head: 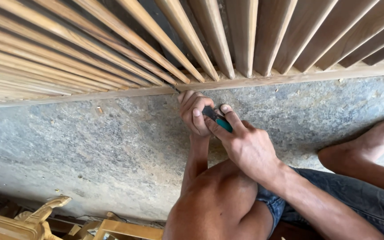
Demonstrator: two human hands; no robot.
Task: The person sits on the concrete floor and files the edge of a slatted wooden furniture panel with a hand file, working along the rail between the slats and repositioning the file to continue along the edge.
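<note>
Where the concrete floor meets the slatted wooden panel, carved pale wooden pieces at far lower left, well apart from the hands. Near centre, left hand curled narrow, fingers wrapped around the dark blade end of a small tool, knuckles touching the panel's bottom rail. Just beside it, right hand closed on the tool's green handle, thumb on top. Tool tilted, tip toward the rail, between both hands. Further right, bare foot resting on the floor.
</note>
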